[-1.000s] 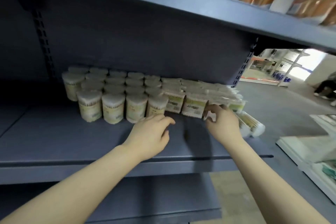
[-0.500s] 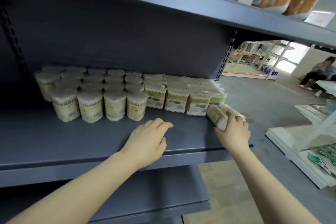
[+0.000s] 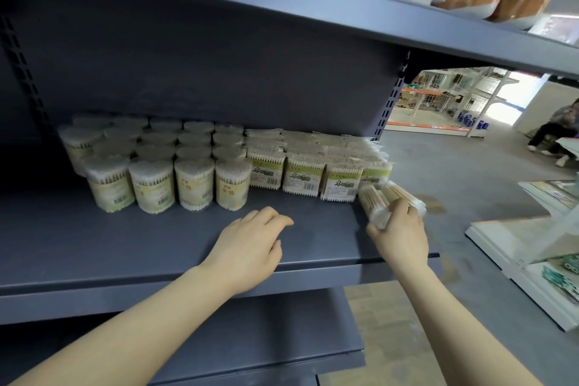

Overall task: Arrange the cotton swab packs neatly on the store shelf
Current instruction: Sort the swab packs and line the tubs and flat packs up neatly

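Shelving nearly done, one loose bundle still going in.
Round tubs (image 3: pixel 156 166) are standing in tidy rows on the shelf (image 3: pixel 94 247), flat packs (image 3: pixel 300 166) lining up beside them; my left hand (image 3: pixel 250 247) is hovering empty, fingers loosely curled, while my right hand (image 3: pixel 399 229) is gripping two clear cotton swab packs (image 3: pixel 376 200) lying sideways at the row's right end.

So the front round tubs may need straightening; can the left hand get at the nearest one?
Probably yes: the left hand is empty, with bare shelf between it and the front round tub.
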{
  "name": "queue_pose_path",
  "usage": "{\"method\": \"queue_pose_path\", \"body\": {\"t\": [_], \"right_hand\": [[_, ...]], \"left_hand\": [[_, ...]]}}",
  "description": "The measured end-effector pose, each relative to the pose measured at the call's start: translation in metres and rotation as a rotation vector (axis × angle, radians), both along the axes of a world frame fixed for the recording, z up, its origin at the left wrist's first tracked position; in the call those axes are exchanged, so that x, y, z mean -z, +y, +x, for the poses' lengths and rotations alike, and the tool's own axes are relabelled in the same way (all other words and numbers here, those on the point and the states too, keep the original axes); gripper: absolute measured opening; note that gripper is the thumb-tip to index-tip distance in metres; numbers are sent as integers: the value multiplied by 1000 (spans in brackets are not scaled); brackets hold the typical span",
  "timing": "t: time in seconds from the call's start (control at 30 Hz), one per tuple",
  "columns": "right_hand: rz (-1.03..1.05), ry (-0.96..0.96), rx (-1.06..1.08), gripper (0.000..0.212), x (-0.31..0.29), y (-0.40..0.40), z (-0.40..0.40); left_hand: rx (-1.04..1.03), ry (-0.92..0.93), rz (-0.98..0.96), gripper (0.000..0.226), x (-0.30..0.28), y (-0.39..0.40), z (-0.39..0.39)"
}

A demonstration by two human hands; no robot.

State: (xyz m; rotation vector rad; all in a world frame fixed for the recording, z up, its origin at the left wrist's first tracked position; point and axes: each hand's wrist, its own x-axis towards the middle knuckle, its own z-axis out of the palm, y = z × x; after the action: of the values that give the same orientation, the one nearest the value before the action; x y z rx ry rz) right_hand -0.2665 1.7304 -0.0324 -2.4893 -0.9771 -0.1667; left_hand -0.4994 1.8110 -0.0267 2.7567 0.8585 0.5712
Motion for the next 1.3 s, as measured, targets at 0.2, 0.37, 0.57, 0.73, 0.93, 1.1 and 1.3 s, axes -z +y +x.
{"method": "queue_pose_path", "body": {"t": [0.2,0.37,0.57,0.73,0.93,1.1,1.3], "right_hand": [[50,3,14,42,1,-10,-4],[131,-24,22,42,-6,-21,-13],[206,-54,-64,46,-22,-22,-24],[178,-74,-162,44,-32,-10,-40],[179,-84,-292,38,-41,10,-70],[207,54,-414,34,-53,29,-96],[204,169,-547,22,-67,49,-123]], "left_hand": [[-4,-6,-18,41,1,-4,1],[8,-5,-18,41,1,-7,3],[4,2,-22,40,1,-9,0],[-18,-10,-23,38,-1,-8,-11],[-76,-5,-46,36,0,1,-29],[-117,13,-101,47,-2,9,-45],[-150,63,-91,60,-5,15,-63]]}}
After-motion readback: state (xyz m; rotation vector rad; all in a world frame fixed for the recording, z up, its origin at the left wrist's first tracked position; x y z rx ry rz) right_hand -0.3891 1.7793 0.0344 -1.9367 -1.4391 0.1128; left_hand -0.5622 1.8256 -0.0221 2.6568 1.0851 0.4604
